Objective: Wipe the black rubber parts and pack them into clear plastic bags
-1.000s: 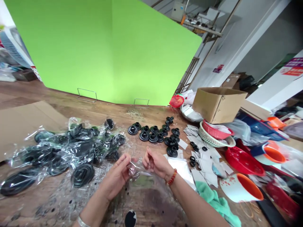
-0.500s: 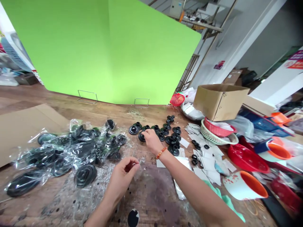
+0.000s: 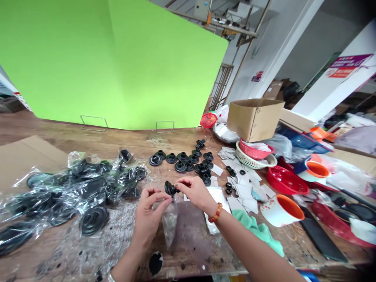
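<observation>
Between thumb and fingers, my left hand (image 3: 152,207) pinches a clear plastic bag (image 3: 169,223) that hangs down over the table. My right hand (image 3: 194,190), with a beaded bracelet at the wrist, grips a black ridged round part (image 3: 169,189) by its narrow end. The part is tilted on its side just above the bag's upper edge; whether it touches the bag I cannot tell. Beyond my hands, several similar black round parts (image 3: 180,166) stand on the wooden table (image 3: 129,143). Left of my left hand lies a heap of black parts in clear bags (image 3: 91,184).
A green panel (image 3: 123,66) stands at the back. To the right are white cards (image 3: 245,190), a cardboard box (image 3: 254,119), a red basin (image 3: 286,181), a white-and-orange container (image 3: 282,211) and a green cloth (image 3: 258,231). Flat cardboard (image 3: 32,156) lies at left.
My right hand has come back from the group of black parts with one in its fingers, close to my left hand. The bag now hangs visibly below my left hand. The view has shifted right.
</observation>
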A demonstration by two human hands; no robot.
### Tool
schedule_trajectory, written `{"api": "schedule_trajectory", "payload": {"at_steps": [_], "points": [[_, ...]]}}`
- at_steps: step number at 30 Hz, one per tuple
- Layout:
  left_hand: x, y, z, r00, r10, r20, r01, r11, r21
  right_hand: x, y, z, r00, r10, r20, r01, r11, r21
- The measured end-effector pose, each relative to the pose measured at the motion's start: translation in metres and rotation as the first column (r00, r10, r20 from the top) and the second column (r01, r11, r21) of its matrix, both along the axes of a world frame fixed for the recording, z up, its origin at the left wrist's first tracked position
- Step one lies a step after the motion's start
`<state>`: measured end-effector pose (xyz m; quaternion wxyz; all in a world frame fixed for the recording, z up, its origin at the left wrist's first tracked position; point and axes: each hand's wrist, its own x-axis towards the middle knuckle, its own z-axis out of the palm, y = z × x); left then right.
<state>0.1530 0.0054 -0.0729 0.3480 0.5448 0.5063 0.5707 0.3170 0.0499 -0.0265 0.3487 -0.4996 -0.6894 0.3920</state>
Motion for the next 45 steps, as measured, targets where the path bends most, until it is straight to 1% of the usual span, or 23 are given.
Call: {"api": "schedule_trajectory", "payload": {"at_steps": [2, 3, 4, 5, 7, 8, 9, 11, 13, 17, 21, 23, 26, 27, 28, 29, 31, 33, 36, 38, 41, 43, 45], "points": [[0.002, 0.002, -0.002, 0.996, -0.028, 0.083, 0.035, 0.996, -0.088, 0.002, -0.006, 0.0, 0.996, 0.06, 0.062, -0.062, 0.997, 0.038], [0.002, 0.002, -0.002, 0.986, -0.061, 0.153, 0.084, 0.985, -0.15, 0.002, -0.009, -0.001, 0.991, 0.096, 0.092, -0.101, 0.994, 0.052], [0.003, 0.001, -0.001, 0.964, -0.107, 0.244, 0.163, 0.962, -0.221, 0.002, -0.011, -0.001, 0.985, 0.13, 0.115, -0.137, 0.989, 0.058], [0.004, 0.001, 0.001, 0.924, -0.153, 0.351, 0.261, 0.922, -0.285, 0.002, -0.013, -0.002, 0.981, 0.15, 0.122, -0.158, 0.986, 0.055], [0.006, -0.001, 0.005, 0.802, -0.193, 0.565, 0.449, 0.82, -0.356, 0.002, -0.016, -0.005, 0.986, 0.144, 0.08, -0.145, 0.989, 0.003], [0.006, -0.002, 0.007, 0.742, -0.181, 0.646, 0.507, 0.781, -0.364, 0.003, -0.017, -0.006, 0.992, 0.12, 0.043, -0.119, 0.992, -0.036], [0.007, -0.002, 0.007, 0.695, -0.154, 0.702, 0.535, 0.763, -0.362, 0.004, -0.018, -0.007, 0.996, 0.085, 0.005, -0.085, 0.994, -0.072], [0.007, -0.001, 0.006, 0.648, -0.074, 0.758, 0.516, 0.775, -0.365, 0.007, -0.02, -0.01, 0.998, 0.027, -0.049, -0.033, 0.992, -0.123], [0.008, 0.0, 0.004, 0.639, -0.016, 0.769, 0.477, 0.793, -0.379, 0.009, -0.022, -0.013, 0.997, 0.01, -0.078, -0.021, 0.99, -0.142], [0.01, 0.003, -0.001, 0.653, -0.018, 0.757, 0.451, 0.813, -0.37, 0.011, -0.023, -0.024, 0.986, 0.009, -0.165, -0.039, 0.984, -0.176], [0.014, 0.001, -0.003, 0.657, -0.016, 0.754, 0.403, 0.853, -0.333, 0.009, -0.02, -0.033, 0.957, -0.024, -0.288, -0.069, 0.949, -0.307], [0.015, 0.0, -0.004, 0.656, 0.013, 0.754, 0.366, 0.869, -0.334, 0.007, -0.02, -0.032, 0.97, -0.032, -0.241, -0.038, 0.959, -0.279], [0.014, 0.0, -0.004, 0.644, 0.054, 0.763, 0.32, 0.887, -0.333, 0.003, -0.022, -0.025, 0.996, -0.041, -0.074, 0.035, 0.996, -0.08], [0.013, 0.0, -0.004, 0.628, 0.06, 0.776, 0.318, 0.89, -0.327, 0.002, -0.022, -0.024, 0.998, -0.045, -0.044, 0.043, 0.999, -0.027], [0.012, 0.0, -0.004, 0.607, 0.067, 0.792, 0.326, 0.888, -0.325, 0.001, -0.022, -0.024, 0.998, -0.043, -0.037, 0.043, 0.999, -0.005], [0.011, 0.001, -0.003, 0.583, 0.078, 0.808, 0.338, 0.882, -0.329, 0.0, -0.022, -0.025, 0.998, -0.035, -0.051, 0.034, 0.999, -0.019], [0.009, 0.002, -0.003, 0.547, 0.114, 0.829, 0.36, 0.862, -0.356, -0.002, -0.022, -0.03, 0.994, -0.022, -0.105, 0.011, 0.995, -0.102], [0.007, 0.002, -0.004, 0.532, 0.15, 0.833, 0.354, 0.854, -0.38, -0.005, -0.021, -0.037, 0.99, -0.043, -0.134, 0.022, 0.987, -0.157], [0.006, 0.001, -0.007, 0.524, 0.15, 0.839, 0.344, 0.864, -0.369, -0.008, -0.022, -0.044, 0.988, -0.087, -0.127, 0.069, 0.988, -0.142], [0.005, 0.0, -0.008, 0.521, 0.14, 0.842, 0.322, 0.881, -0.346, -0.011, -0.026, -0.043, 0.987, -0.075, -0.139, 0.057, 0.99, -0.131], [0.006, -0.001, -0.007, 0.519, 0.157, 0.84, 0.265, 0.905, -0.333, -0.016, -0.033, -0.036, 0.981, -0.028, -0.191, 0.006, 0.993, -0.115], [0.007, -0.001, -0.004, 0.529, 0.167, 0.832, 0.248, 0.907, -0.339, -0.019, -0.036, -0.032, 0.972, -0.013, -0.236, -0.012, 0.994, -0.106], [0.008, -0.003, -0.001, 0.539, 0.161, 0.827, 0.255, 0.904, -0.342, -0.021, -0.037, -0.03, 0.966, -0.033, -0.255, 0.01, 0.996, -0.092]]}}
